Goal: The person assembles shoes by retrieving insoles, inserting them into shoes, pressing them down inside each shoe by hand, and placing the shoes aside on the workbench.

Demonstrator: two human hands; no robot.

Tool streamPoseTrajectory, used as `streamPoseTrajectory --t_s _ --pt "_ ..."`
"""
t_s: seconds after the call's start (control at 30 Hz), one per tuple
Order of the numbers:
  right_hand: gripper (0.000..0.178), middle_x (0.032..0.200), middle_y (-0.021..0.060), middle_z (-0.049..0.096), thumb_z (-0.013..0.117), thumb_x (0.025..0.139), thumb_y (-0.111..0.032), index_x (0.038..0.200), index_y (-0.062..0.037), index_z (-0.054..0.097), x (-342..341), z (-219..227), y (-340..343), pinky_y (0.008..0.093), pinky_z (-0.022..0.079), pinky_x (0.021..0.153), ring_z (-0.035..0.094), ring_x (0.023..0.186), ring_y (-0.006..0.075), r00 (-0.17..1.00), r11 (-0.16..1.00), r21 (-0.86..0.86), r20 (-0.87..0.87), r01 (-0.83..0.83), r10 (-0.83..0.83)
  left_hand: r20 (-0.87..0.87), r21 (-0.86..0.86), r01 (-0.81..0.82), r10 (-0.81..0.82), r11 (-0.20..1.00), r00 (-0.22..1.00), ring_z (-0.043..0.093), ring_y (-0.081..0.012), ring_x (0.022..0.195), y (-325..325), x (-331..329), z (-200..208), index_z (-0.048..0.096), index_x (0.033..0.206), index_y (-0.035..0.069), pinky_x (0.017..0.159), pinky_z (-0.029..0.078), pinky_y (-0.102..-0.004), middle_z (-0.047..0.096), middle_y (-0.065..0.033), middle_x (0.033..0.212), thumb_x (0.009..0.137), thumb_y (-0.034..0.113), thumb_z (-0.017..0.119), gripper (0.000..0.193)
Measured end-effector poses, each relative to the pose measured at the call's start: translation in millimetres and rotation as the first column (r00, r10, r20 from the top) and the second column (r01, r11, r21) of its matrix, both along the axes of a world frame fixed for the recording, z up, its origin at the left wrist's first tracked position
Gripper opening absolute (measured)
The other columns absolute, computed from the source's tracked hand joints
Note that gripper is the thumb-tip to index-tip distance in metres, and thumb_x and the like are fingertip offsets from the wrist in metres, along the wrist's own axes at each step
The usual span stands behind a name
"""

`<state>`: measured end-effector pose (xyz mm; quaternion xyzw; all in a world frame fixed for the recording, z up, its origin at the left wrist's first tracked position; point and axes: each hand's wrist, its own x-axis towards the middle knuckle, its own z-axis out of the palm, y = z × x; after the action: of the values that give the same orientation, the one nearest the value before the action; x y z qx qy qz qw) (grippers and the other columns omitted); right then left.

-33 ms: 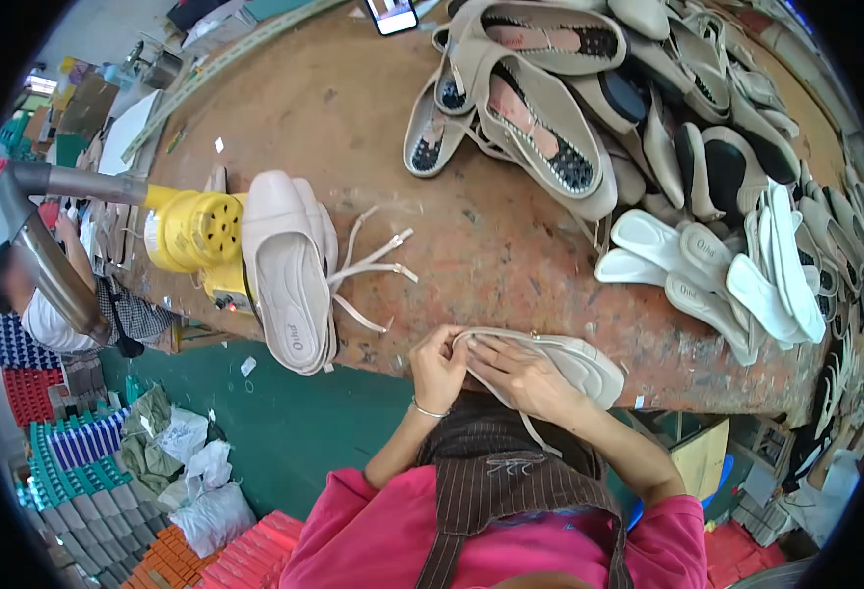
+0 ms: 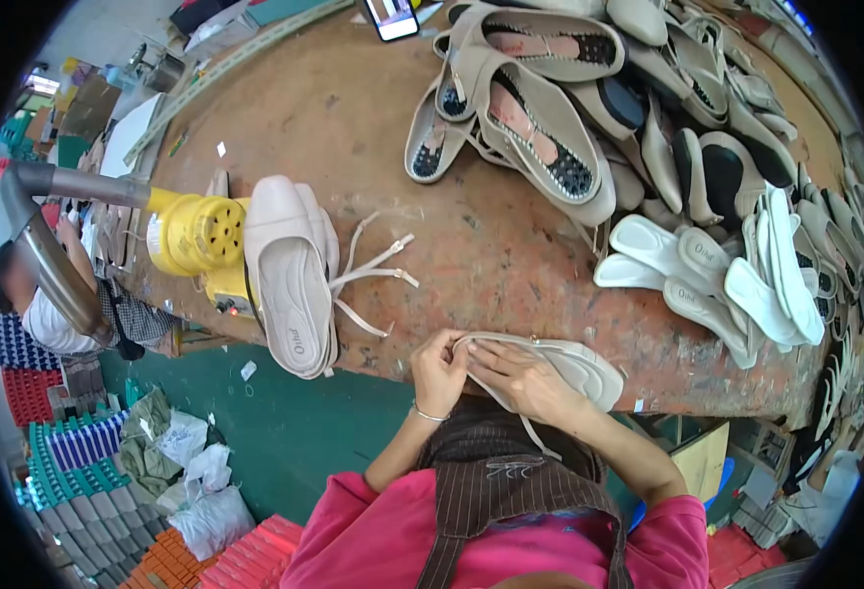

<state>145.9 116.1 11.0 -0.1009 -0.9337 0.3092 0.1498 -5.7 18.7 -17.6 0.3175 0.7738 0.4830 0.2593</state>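
At the table's near edge, the left hand (image 2: 438, 373) pinches one end of a beige shoe (image 2: 606, 383) holding a pale insole (image 2: 571, 367). The right hand (image 2: 528, 380) reaches inside, fingers lightly bent, its grip unclear.

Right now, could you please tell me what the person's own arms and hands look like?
The left hand and right hand are ungloved; a thin, light-coloured bracelet circles the left wrist. The forearms are bare below short, bright pink sleeves.
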Motion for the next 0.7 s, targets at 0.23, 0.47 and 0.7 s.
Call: streamPoseTrajectory --t_s 0.23,0.47,0.7 --pt "0.035 0.127 0.0160 0.063 0.059 0.078 -0.008 0.110 -0.0030 0.071 21.0 12.7 -22.4 0.0409 0.041 0.108 0.057 0.122 0.0293 0.956 0.974 0.097 0.195 0.205 -0.221 -0.092 -0.079 0.075 -0.082 0.994 0.992 0.063 -0.0267 0.060 2.9 -2.3 4.3 0.065 0.088 -0.001 0.056 0.048 -0.0360 0.064 -0.0175 0.072 0.084 0.000 0.063 0.004" --pt "0.035 0.122 0.0140 0.064 0.065 0.071 -0.001 0.106 -0.0038 0.071 38.6 24.1 -2.7 0.0562 0.031 0.112 0.053 0.125 0.0362 0.797 0.769 0.209 -0.121 0.604 -0.592 -0.169 -0.176 0.072 -0.102 0.982 0.980 0.064 -0.0387 0.064 -30.5 16.0 16.3 0.056 0.092 0.003 0.056 0.048 -0.0458 0.063 -0.0205 0.069 0.088 0.007 0.062 0.009" --pt "0.068 0.128 0.0198 0.053 0.075 0.080 -0.012 0.143 -0.0076 0.048 27.2 47.6 45.9 0.0434 0.044 0.100 0.055 0.113 0.0359 0.693 0.616 -0.407 0.062 0.675 -0.719 -0.328 -0.263 0.409 -0.479 0.874 0.814 0.064 -0.0258 0.057 -61.7 65.0 41.9 0.059 0.071 0.010 0.047 0.045 -0.0365 0.063 -0.0051 0.062 0.083 0.027 0.075 0.025"
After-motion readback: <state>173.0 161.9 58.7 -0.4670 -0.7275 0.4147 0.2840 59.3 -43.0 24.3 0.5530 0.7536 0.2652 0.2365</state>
